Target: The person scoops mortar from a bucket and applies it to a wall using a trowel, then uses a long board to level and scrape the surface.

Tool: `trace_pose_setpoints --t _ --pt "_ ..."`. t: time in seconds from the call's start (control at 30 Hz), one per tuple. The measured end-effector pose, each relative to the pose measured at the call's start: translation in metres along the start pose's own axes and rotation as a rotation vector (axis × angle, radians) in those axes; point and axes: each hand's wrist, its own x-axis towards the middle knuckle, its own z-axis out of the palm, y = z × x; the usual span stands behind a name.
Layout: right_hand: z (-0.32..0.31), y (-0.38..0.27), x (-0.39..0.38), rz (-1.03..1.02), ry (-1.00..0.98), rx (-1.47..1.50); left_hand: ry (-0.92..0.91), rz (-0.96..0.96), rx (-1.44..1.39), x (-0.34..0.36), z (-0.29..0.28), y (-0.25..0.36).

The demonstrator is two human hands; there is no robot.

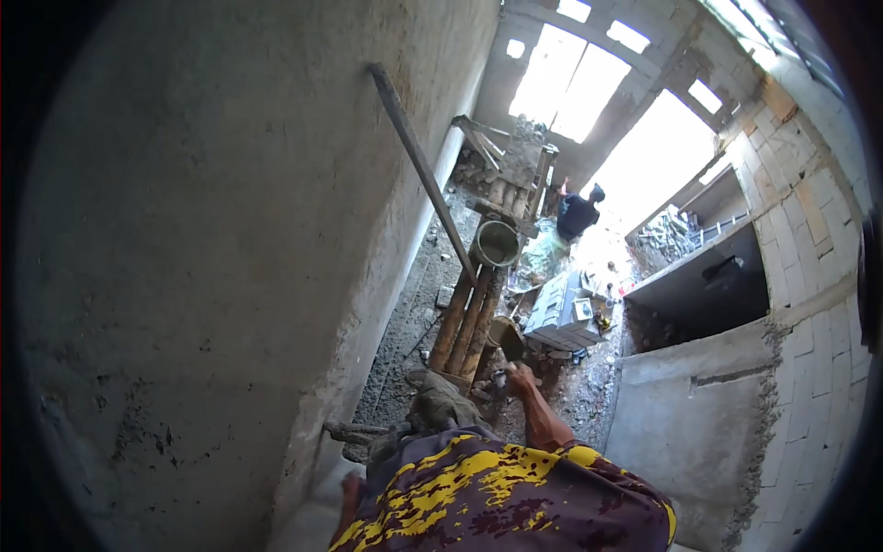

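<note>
My right hand (520, 378) is closed around the handle of a trowel (511, 350), its dark flat blade tilted away from me. Just beyond the blade, lower down, shows the rim of a round bucket (498, 329), partly hidden. Low at the left, my left hand (350, 488) is smeared and dim beside the plastered wall (202, 276); its fingers cannot be made out. A larger bucket (496, 245) with grey material inside stands ahead on scaffold logs (464, 322).
A long wooden board (418, 166) leans from the logs against the wall. Farther along the scaffold sits a mortar-coated board (522, 155). Below on the right are stacked pale blocks (558, 311). Another person (578, 216) in dark clothes is near the bright doorway.
</note>
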Motion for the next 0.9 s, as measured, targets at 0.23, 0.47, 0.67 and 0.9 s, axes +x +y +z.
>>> trace_pose_setpoints --t 0.23,0.47,0.67,0.9 --pt "0.007 -0.071 -0.060 0.034 0.059 0.070 0.036 0.122 0.003 0.040 0.017 -0.017" --pt "0.048 0.100 -0.017 0.242 -0.163 -0.245 0.522 0.308 -0.642 -0.028 -0.084 0.158" --pt "0.080 0.164 0.023 0.057 -0.272 -0.294 0.865 1.062 -0.430 -0.177 -0.113 0.353" --pt "0.008 0.025 0.112 0.582 -0.179 0.836 1.290 1.648 0.107 -0.234 -0.072 0.543"
